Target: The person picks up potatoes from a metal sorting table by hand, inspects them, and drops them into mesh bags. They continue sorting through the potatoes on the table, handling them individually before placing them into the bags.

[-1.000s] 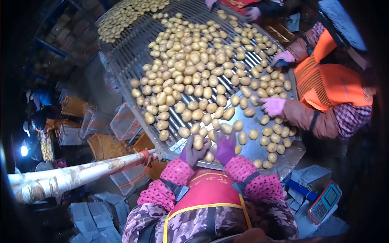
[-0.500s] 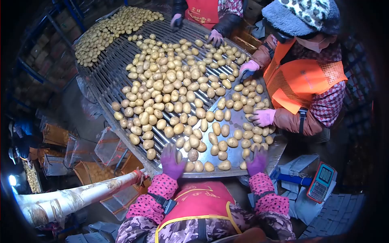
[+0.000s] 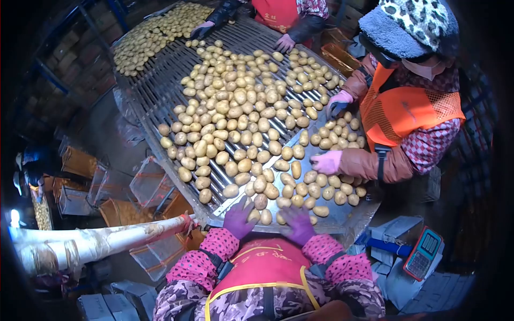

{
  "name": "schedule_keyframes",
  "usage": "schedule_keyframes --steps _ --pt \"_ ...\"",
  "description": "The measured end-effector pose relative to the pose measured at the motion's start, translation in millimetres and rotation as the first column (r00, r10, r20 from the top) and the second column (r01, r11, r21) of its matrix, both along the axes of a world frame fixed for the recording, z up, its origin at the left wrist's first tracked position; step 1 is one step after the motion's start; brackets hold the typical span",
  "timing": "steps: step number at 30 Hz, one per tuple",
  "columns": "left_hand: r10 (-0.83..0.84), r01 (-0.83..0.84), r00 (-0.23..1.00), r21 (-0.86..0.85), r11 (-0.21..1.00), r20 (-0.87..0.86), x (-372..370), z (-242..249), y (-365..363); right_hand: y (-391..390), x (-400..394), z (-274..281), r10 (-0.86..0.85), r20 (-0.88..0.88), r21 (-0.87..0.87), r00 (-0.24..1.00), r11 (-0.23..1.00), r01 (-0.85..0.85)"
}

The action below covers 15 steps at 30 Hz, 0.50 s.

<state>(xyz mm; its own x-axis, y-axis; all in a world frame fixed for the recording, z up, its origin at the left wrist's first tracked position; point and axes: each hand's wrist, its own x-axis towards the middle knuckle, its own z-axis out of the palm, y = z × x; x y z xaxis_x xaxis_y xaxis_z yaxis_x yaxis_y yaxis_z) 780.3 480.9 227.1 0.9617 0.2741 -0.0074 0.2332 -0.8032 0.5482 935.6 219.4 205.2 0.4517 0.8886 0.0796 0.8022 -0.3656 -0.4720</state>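
Both my hands wear purple gloves at the near edge of a metal sorting table [image 3: 342, 227]. My left hand [image 3: 239, 219] rests at the edge with its fingers stretched forward, beside the nearest potatoes [image 3: 261, 201]. My right hand [image 3: 298, 224] lies a little to its right, fingers spread and touching potatoes in the front row. A few potatoes sit between the two hands. Neither hand is closed round a potato. A large heap of potatoes [image 3: 235, 112] covers the slatted middle of the table.
A co-worker in an orange vest [image 3: 391, 115] reaches over the table's right side. Another person in a red apron [image 3: 276, 13] works at the far end. A white wrapped pole [image 3: 107, 243] stands at left, with crates [image 3: 152, 184] beyond. A scale display [image 3: 424, 252] is at right.
My right hand has swept left along the near edge, bringing potatoes closer to my left hand. The orange-vested co-worker's near hand and the far person's hand have moved left.
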Motion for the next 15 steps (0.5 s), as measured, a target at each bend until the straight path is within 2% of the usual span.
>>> schedule_keyframes --steps 1,3,4,6,7,9,10,11,12,13,14,15 --pt "0.014 -0.014 1.0 -0.012 1.0 -0.024 0 -2 0 3 18 21 0.014 -0.024 -0.001 1.0 1.0 -0.014" --pt "0.032 -0.037 0.997 -0.067 0.997 -0.075 4 0 2 -7 51 17 -0.015 0.074 -0.013 0.997 1.0 0.015" --pt "0.078 -0.08 0.997 -0.114 0.99 -0.019 5 0 4 -9 62 12 -0.042 0.133 -0.016 0.99 0.999 0.045" --pt "0.156 -0.128 0.982 -0.224 0.966 0.109 8 -11 2 7 78 -22 -0.319 -0.006 -0.149 0.948 0.937 0.315" --pt "0.227 -0.2 0.959 -0.16 0.967 0.171 7 -19 -1 11 80 -35 -0.457 -0.067 -0.229 0.887 0.872 0.432" --pt "0.246 -0.221 0.923 -0.116 0.968 0.294 17 -11 3 38 57 -21 -0.371 0.228 0.172 0.9 0.925 0.338" --pt "0.268 -0.261 0.886 -0.071 0.963 0.378 23 -8 2 48 46 -18 -0.222 0.015 0.188 0.975 0.958 0.216" --pt "0.271 -0.266 0.89 -0.065 0.962 0.366 32 -4 9 63 33 -26 -0.176 -0.053 0.053 0.983 0.982 0.179" --pt "0.311 -0.298 0.927 -0.093 0.95 0.207 45 6 19 65 37 12 0.12 0.185 0.144 0.975 0.979 -0.148" --pt "0.322 -0.367 0.904 0.125 0.922 0.281 57 -1 26 67 47 4 0.127 0.202 0.124 0.971 0.98 -0.154" --pt "0.312 -0.431 0.881 0.334 0.838 0.355 67 -12 32 68 55 -7 0.135 0.215 0.106 0.967 0.981 -0.161" --pt "0.325 -0.421 0.898 0.363 0.831 0.297 75 -15 32 66 66 -7 0.047 0.108 0.03 0.993 0.998 -0.05"
